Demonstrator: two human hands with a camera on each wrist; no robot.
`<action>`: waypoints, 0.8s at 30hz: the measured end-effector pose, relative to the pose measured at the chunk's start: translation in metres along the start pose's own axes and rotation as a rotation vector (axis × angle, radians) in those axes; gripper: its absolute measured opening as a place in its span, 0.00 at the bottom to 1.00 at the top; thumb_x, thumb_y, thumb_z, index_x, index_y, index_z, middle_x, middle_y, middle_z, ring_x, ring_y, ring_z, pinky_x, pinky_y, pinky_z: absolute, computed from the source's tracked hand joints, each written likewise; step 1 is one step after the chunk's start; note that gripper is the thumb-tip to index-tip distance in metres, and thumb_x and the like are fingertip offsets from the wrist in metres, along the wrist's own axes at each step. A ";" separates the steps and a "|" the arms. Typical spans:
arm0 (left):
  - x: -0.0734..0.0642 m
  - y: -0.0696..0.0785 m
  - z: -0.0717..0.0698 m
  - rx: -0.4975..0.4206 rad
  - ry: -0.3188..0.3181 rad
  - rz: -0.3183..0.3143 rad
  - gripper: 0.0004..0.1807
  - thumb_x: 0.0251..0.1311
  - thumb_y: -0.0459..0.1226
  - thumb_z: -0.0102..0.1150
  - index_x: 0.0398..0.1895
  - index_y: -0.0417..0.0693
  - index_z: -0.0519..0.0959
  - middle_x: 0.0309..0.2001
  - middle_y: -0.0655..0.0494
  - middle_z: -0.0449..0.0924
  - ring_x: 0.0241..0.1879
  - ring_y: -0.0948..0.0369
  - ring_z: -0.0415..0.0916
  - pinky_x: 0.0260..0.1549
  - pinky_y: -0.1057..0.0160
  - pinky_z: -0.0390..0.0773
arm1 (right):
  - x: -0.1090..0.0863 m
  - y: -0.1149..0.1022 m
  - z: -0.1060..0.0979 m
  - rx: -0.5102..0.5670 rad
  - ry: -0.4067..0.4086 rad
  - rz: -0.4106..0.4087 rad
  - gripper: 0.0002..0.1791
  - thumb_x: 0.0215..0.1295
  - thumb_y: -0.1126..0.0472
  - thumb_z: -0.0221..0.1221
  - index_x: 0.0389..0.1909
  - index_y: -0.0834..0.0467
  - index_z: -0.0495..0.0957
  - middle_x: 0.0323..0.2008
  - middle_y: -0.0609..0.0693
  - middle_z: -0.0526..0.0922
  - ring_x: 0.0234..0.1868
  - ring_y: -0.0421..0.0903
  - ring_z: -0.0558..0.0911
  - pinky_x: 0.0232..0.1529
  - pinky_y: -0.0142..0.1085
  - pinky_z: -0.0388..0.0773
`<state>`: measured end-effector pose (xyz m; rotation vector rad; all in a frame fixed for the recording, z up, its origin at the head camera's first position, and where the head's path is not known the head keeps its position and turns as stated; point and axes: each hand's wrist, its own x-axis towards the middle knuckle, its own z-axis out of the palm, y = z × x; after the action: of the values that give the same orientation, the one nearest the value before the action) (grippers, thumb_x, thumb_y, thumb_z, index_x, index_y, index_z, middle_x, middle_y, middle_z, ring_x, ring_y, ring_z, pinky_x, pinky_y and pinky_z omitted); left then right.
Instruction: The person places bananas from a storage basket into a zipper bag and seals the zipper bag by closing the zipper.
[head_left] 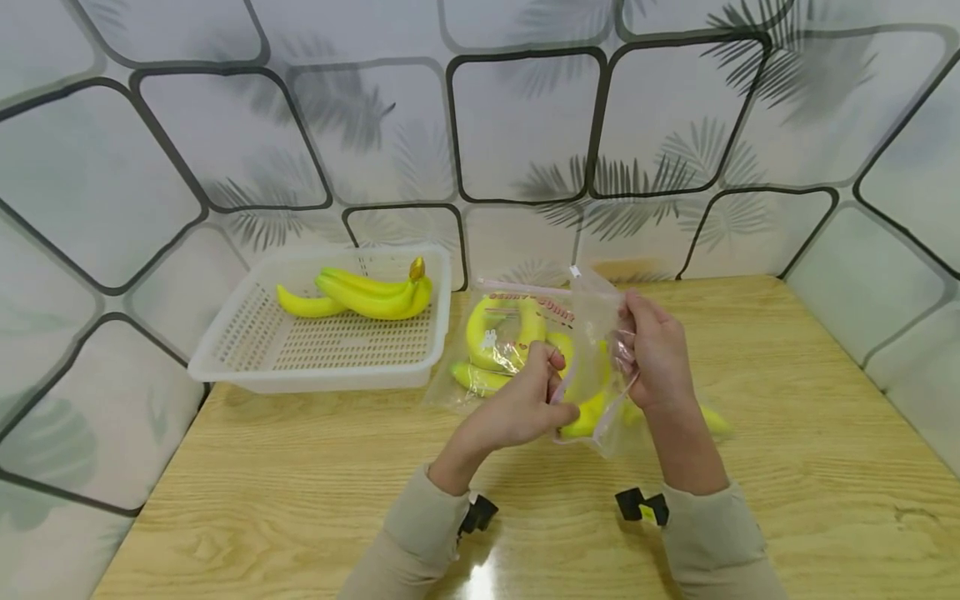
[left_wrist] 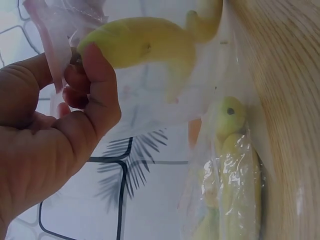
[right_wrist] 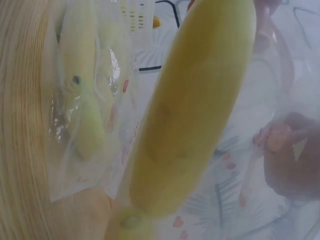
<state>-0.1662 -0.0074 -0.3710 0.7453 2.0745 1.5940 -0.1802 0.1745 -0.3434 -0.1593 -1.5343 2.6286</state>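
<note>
Between both hands hangs a clear zip bag (head_left: 592, 296) with a pink edge, its mouth spread apart. My left hand (head_left: 513, 404) pinches one side of that edge between thumb and curled fingers. My right hand (head_left: 660, 354) grips the opposite side. Yellow bananas (head_left: 588, 414) lie inside this bag; in the left wrist view a banana (left_wrist: 145, 42) shows through the plastic, and a large banana (right_wrist: 195, 110) fills the middle of the right wrist view. Behind the left hand, a second printed bag (head_left: 442, 402) lies on the table with several bananas (head_left: 480, 379) in it.
A white perforated basket (head_left: 337, 382) stands at the back left, holding more bananas (head_left: 375, 302). The wooden table (head_left: 300, 483) meets patterned fabric walls (head_left: 525, 125) at the back and sides. A yellow tip (head_left: 716, 422) shows right of the right wrist.
</note>
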 end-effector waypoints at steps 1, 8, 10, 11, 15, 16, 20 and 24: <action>0.000 0.001 0.000 0.005 0.003 0.002 0.25 0.61 0.25 0.58 0.52 0.43 0.55 0.27 0.53 0.67 0.21 0.62 0.71 0.24 0.66 0.78 | 0.000 0.000 0.000 0.010 -0.007 -0.001 0.20 0.78 0.53 0.49 0.23 0.55 0.71 0.11 0.40 0.63 0.08 0.32 0.62 0.07 0.23 0.56; -0.003 0.000 -0.004 -0.021 0.017 -0.061 0.21 0.66 0.33 0.57 0.56 0.42 0.60 0.34 0.48 0.75 0.28 0.54 0.80 0.30 0.52 0.85 | 0.000 -0.002 -0.001 0.033 -0.011 -0.001 0.19 0.77 0.53 0.51 0.23 0.55 0.71 0.11 0.40 0.63 0.08 0.32 0.62 0.07 0.23 0.56; -0.004 -0.001 -0.005 -0.046 -0.020 -0.094 0.22 0.67 0.34 0.56 0.59 0.40 0.59 0.31 0.45 0.78 0.27 0.48 0.82 0.30 0.45 0.85 | 0.000 -0.002 -0.001 0.035 -0.006 0.000 0.19 0.76 0.53 0.51 0.23 0.55 0.71 0.11 0.40 0.63 0.08 0.32 0.62 0.07 0.23 0.56; -0.004 -0.001 -0.006 -0.048 -0.037 -0.107 0.23 0.67 0.35 0.56 0.60 0.40 0.59 0.30 0.45 0.78 0.26 0.47 0.83 0.30 0.43 0.84 | 0.000 -0.002 -0.001 0.032 -0.006 -0.001 0.19 0.76 0.53 0.51 0.23 0.55 0.71 0.11 0.40 0.63 0.08 0.32 0.62 0.07 0.23 0.56; -0.003 -0.002 -0.007 -0.063 -0.091 -0.130 0.27 0.67 0.35 0.58 0.64 0.40 0.58 0.28 0.43 0.80 0.27 0.41 0.83 0.28 0.45 0.84 | 0.001 -0.003 -0.001 0.027 -0.022 -0.001 0.19 0.76 0.52 0.51 0.24 0.56 0.71 0.12 0.41 0.63 0.09 0.33 0.62 0.08 0.24 0.57; -0.003 -0.002 -0.007 -0.069 -0.099 -0.126 0.28 0.66 0.35 0.58 0.64 0.40 0.58 0.27 0.43 0.81 0.28 0.38 0.83 0.28 0.46 0.85 | 0.001 -0.003 -0.001 0.028 -0.027 -0.002 0.19 0.77 0.52 0.51 0.24 0.56 0.71 0.12 0.41 0.63 0.09 0.33 0.62 0.08 0.24 0.57; -0.003 0.000 -0.009 -0.080 -0.144 -0.112 0.31 0.63 0.34 0.62 0.64 0.43 0.57 0.28 0.44 0.83 0.32 0.36 0.82 0.27 0.52 0.85 | 0.003 -0.002 -0.001 0.023 -0.032 -0.006 0.19 0.77 0.53 0.50 0.25 0.56 0.71 0.13 0.41 0.63 0.09 0.33 0.62 0.08 0.23 0.57; -0.003 0.000 -0.008 -0.082 -0.162 -0.116 0.35 0.60 0.30 0.63 0.65 0.45 0.55 0.30 0.43 0.83 0.32 0.40 0.82 0.27 0.57 0.85 | 0.003 -0.001 -0.001 -0.005 -0.030 0.006 0.19 0.77 0.51 0.50 0.24 0.56 0.71 0.13 0.40 0.62 0.09 0.33 0.61 0.08 0.23 0.57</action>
<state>-0.1691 -0.0153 -0.3691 0.6880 1.8912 1.4942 -0.1832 0.1765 -0.3436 -0.1264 -1.5519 2.6439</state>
